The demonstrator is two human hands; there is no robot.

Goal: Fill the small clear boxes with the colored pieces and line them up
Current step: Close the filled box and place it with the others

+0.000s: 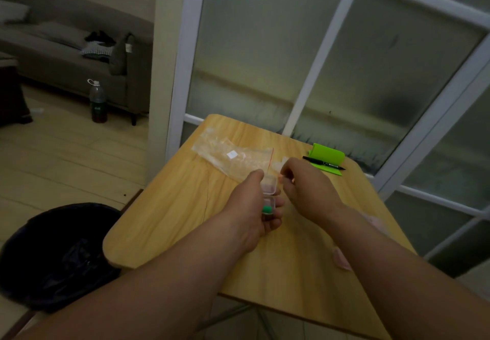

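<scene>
Clear box (269,184) is clamped in left hand (252,207) fingers. Right hand (305,188) fingers curl together; grip I cannot tell

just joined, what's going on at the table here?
A person is working over the wooden table. The left hand grips small clear boxes, with a green piece showing among them. The right hand is just beside the top box with its fingers pinched together; what it holds, if anything, is too small to tell. A clear zip bag lies behind the hands. A black pen rests on a green pad at the far right.
</scene>
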